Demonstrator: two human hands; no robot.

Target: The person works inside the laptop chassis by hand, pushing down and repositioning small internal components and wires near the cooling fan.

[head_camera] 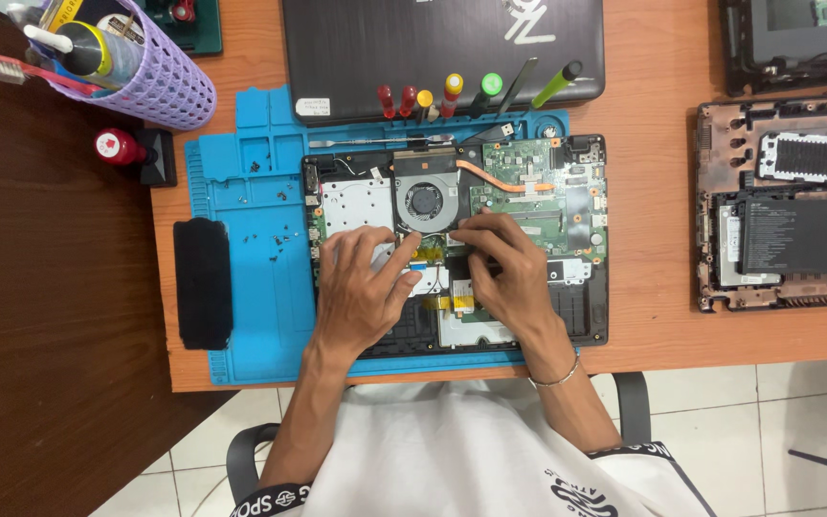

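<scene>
My hands: two (361,287) (509,268)
Opened laptops: two (581,287) (785,206)
Cooling fans: one (425,202)
Blue mats: one (251,278)
Purple baskets: one (169,81)

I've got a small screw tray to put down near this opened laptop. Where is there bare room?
Bare orange table lies between the opened laptop and the second stripped chassis. The dark wooden surface left of the blue mat is bare too. The mat's left part is crowded with loose screws and a black pad; both hands cover the laptop's middle.
</scene>
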